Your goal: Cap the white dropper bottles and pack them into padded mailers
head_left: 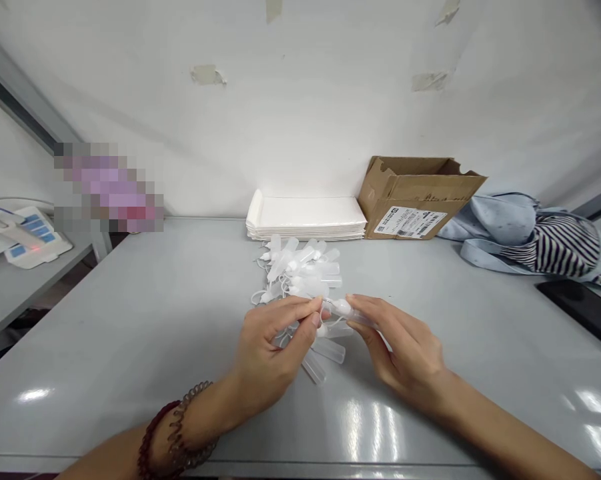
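Observation:
Several translucent plastic bottles point(329, 349) with white tops and thin loop straps lie in a loose pile at the middle of the grey table. My right hand point(400, 343) grips one small bottle point(344, 307) by its body, its white top pointing left. Thumb and fingers of my left hand point(275, 347) are pinched together at the tip of that bottle, by its looped strap; what they pinch is too small to make out. Both hands are over the near side of the pile.
Behind the pile lies a stack of white padded envelopes point(307, 212). An open cardboard box point(420, 193) stands beside it. Farther right are a blue and striped cloth bag point(555, 243) and a black phone point(583, 307). A white device point(35, 237) sits on another table, left.

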Tool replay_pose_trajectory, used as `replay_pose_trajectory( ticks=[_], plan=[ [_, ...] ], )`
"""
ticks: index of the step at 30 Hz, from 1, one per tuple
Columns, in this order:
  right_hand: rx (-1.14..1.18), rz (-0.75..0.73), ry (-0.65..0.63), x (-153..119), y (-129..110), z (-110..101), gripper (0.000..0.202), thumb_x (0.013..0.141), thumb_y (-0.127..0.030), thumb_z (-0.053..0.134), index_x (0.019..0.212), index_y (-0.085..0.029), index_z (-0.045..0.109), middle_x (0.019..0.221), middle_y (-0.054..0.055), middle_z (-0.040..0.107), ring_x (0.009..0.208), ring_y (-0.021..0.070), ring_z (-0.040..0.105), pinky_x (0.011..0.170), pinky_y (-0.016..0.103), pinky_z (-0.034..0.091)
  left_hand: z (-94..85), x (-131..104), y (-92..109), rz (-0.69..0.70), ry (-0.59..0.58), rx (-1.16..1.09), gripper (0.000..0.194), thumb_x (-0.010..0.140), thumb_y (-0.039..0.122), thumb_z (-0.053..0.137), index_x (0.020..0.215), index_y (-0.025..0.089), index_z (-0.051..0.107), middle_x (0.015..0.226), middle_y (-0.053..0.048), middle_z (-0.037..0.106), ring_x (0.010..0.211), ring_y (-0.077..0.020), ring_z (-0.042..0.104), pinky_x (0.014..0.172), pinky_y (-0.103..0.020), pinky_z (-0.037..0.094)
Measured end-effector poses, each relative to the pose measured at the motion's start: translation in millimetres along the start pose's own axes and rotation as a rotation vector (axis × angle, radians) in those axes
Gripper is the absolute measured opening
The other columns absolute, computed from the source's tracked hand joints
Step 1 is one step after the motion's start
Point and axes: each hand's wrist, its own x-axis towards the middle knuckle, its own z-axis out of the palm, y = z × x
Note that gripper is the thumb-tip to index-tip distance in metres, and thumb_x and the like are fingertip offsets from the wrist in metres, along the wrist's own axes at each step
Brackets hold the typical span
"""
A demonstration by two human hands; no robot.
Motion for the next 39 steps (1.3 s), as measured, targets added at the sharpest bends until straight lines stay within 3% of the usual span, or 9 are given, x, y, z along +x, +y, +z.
replay_pose_trajectory(
  ticks=[7, 10, 20, 28, 31, 36, 39],
  plan=[
    [0.006, -0.004, -0.003, 2.0, -1.1, -1.3, 0.034, 0.084, -0.001, 0.052, 0.117, -0.010, 0.054, 0.098, 0.012, 0.069, 0.091, 0.0187, 0.066, 0.077, 0.029, 0.058, 0.0, -1.8, 3.5, -0.167, 0.047, 0.005, 0.021, 0.085, 0.013, 0.058, 0.100, 0.022, 0.071, 0.088, 0.001, 0.073, 0.079, -0.0121, 0.068, 0.072, -0.021, 0.055],
    [-0.007, -0.011, -0.008, 1.9, -1.2, -1.6, 0.036, 0.084, -0.001, 0.052, 0.118, -0.010, 0.054, 0.098, 0.012, 0.069, 0.090, 0.0186, 0.067, 0.077, 0.029, 0.058, -0.6, -1.4, 5.4, -0.168, 0.051, 0.023, 0.020, 0.085, 0.013, 0.057, 0.097, 0.021, 0.071, 0.085, 0.001, 0.073, 0.076, -0.0127, 0.069, 0.070, -0.022, 0.055],
    [-0.003, -0.011, -0.009, -1.0, -0.9, 1.7, 0.038, 0.084, -0.001, 0.051, 0.121, -0.011, 0.052, 0.098, 0.012, 0.068, 0.089, 0.0192, 0.066, 0.075, 0.032, 0.059, 4.2, -1.4, -2.9, 0.183, 0.088, 0.183, 0.027, 0.082, 0.003, 0.055, 0.103, 0.014, 0.068, 0.084, -0.006, 0.072, 0.076, -0.0140, 0.066, 0.070, -0.025, 0.054],
    [-0.063, -0.053, 0.005, -1.9, -1.2, 2.1, 0.035, 0.083, 0.000, 0.052, 0.117, -0.007, 0.054, 0.097, 0.015, 0.068, 0.090, 0.0203, 0.066, 0.078, 0.032, 0.058, 6.8, -3.2, -5.5, 0.247, 0.089, 0.177, 0.032, 0.082, 0.000, 0.052, 0.106, 0.015, 0.067, 0.084, -0.006, 0.071, 0.075, -0.0142, 0.066, 0.067, -0.025, 0.055],
    [-0.061, -0.041, 0.000, -0.3, -2.4, 0.3, 0.038, 0.085, -0.001, 0.050, 0.122, -0.011, 0.051, 0.098, 0.013, 0.069, 0.089, 0.0200, 0.066, 0.075, 0.033, 0.059, 5.6, -2.3, -2.2, 0.184, 0.096, 0.167, 0.028, 0.083, 0.003, 0.053, 0.103, 0.016, 0.068, 0.083, -0.005, 0.072, 0.075, -0.0142, 0.067, 0.068, -0.025, 0.055],
    [-0.050, -0.038, 0.003, 2.6, -4.0, -0.6, 0.038, 0.085, -0.003, 0.049, 0.122, -0.013, 0.051, 0.098, 0.012, 0.069, 0.087, 0.0202, 0.068, 0.073, 0.033, 0.060, 1.3, 0.7, 3.1, -0.097, 0.119, 0.157, 0.012, 0.083, 0.015, 0.060, 0.087, 0.019, 0.070, 0.081, -0.001, 0.072, 0.072, -0.0137, 0.066, 0.066, -0.023, 0.054],
    [-0.036, -0.040, 0.002, 2.4, -4.0, -0.5, 0.040, 0.084, -0.001, 0.049, 0.122, -0.012, 0.051, 0.099, 0.013, 0.069, 0.088, 0.0202, 0.067, 0.074, 0.032, 0.059, -0.9, 2.9, 4.3, -0.127, 0.103, 0.128, 0.008, 0.082, 0.015, 0.061, 0.080, 0.018, 0.068, 0.074, 0.001, 0.070, 0.067, -0.0119, 0.063, 0.063, -0.022, 0.052]
  ],
)
